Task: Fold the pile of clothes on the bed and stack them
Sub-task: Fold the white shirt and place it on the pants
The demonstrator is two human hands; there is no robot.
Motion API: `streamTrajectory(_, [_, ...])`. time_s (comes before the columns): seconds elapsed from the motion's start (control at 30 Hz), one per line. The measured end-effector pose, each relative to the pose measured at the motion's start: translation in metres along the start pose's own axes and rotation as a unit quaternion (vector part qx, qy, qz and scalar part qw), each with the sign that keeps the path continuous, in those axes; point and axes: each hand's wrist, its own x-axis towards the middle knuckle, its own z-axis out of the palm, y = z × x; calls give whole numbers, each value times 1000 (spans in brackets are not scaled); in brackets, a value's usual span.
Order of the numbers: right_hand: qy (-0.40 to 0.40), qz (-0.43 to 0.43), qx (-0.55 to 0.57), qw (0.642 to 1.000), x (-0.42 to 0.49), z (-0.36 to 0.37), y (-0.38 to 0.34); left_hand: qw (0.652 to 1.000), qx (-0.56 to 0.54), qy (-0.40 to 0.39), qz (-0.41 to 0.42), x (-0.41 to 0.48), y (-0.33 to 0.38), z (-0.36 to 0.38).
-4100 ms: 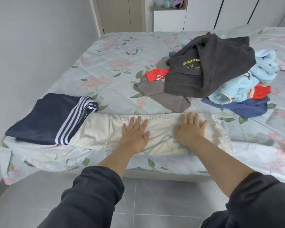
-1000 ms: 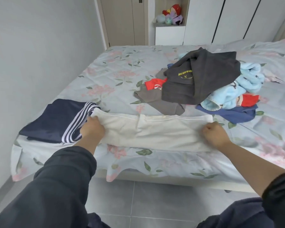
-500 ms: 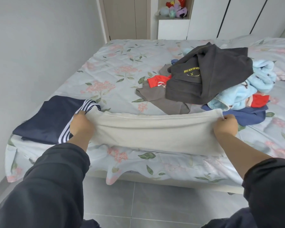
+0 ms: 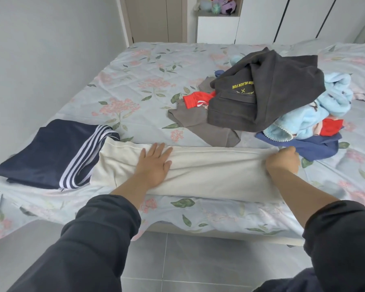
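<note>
Cream garment (image 4: 209, 171) stretches from left hand (image 4: 154, 163) to right hand (image 4: 282, 160).

Dark grey garment (image 4: 282, 89), top of pile: yellow print "BLACK FUN", upside down, above a small yellow emblem. No other legible text.

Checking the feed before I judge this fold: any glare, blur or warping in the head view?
Head view: soft, even light, no glare, only faint shadow under the left hand on the cream garment; right hand slightly soft; yellow print on the dark grey garment is legible; wide-angle slants the wardrobe doors at the frame edges.
</note>
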Motion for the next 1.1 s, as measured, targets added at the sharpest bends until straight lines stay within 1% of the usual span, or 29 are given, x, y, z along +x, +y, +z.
streamTrajectory(0.03, [38,-56,-23,997,-8,4,-8,1000,2,1,-2,0,-1,0])
streamTrajectory(0.07, [62,-144,-37,987,-19,10,-19,1000,0,-1,-2,-1,-1,0])
streamTrajectory(0.1, [58,-244,-45,967,-32,17,-31,1000,-3,-2,0,-2,-1,-1])
streamTrajectory(0.13, [24,-329,-59,942,-46,26,-43,1000,-7,0,3,-3,-1,-2])
streamTrajectory(0.17, [-31,-387,-80,918,-60,36,-54,1000,-8,6,6,-3,-1,-3])
streamTrajectory(0.2, [-96,-415,-107,899,-73,46,-62,1000,-4,19,7,-3,0,-4])
streamTrajectory(0.23, [-160,-416,-137,885,-85,58,-66,999,5,38,3,-2,0,-7])
streamTrajectory(0.27, [-208,-405,-175,873,-95,69,-65,998,16,60,-7,-1,-1,-10])
streamTrajectory(0.3, [-228,-395,-209,865,-102,79,-62,996,24,83,-19,1,-2,-15])
streamTrajectory(0.37, [-213,-388,-239,864,-108,90,-54,993,52,101,-40,7,-4,-28])
streamTrajectory(0.47, [-188,-391,-245,867,-105,95,-49,986,110,105,-61,15,-14,-43])
streamTrajectory(0.53, [-179,-384,-253,870,-107,96,-49,982,111,123,-92,13,-26,-48])
streamTrajectory(0.63, [-140,-336,-271,891,-115,99,-50,976,88,139,-142,-3,-48,-46])
streamTrajectory(0.7, [-133,-314,-279,898,-117,99,-53,969,53,157,-183,-20,-64,-46])
streamTrajectory(0.73, [-134,-313,-280,898,-118,98,-55,964,35,157,-210,-30,-72,-46])
streamTrajectory(0.77, [-136,-314,-280,897,-119,96,-56,961,18,139,-240,-39,-79,-46])
streamTrajectory(0.8, [-139,-315,-281,896,-120,94,-57,956,-4,107,-274,-48,-86,-45])
streamTrajectory(0.87, [-155,-313,-285,893,-122,89,-60,939,-46,18,-339,-63,-95,-42])
streamTrajectory(0.93, [-170,-319,-293,885,-129,84,-64,930,-69,-34,-360,-71,-98,-40])
streamTrajectory(1.0, [-157,-358,-300,870,-141,82,-68,922,-137,-56,-357,-72,-97,-47])
streamTrajectory(1.03, [-148,-384,-298,861,-150,82,-68,907,-208,-63,-361,-71,-96,-52])
streamTrajectory(1.07, [-148,-407,-294,852,-158,83,-65,877,-297,-69,-371,-69,-95,-57])
streamTrajectory(1.1, [-162,-422,-293,842,-166,85,-62,836,-382,-72,-386,-69,-95,-61])
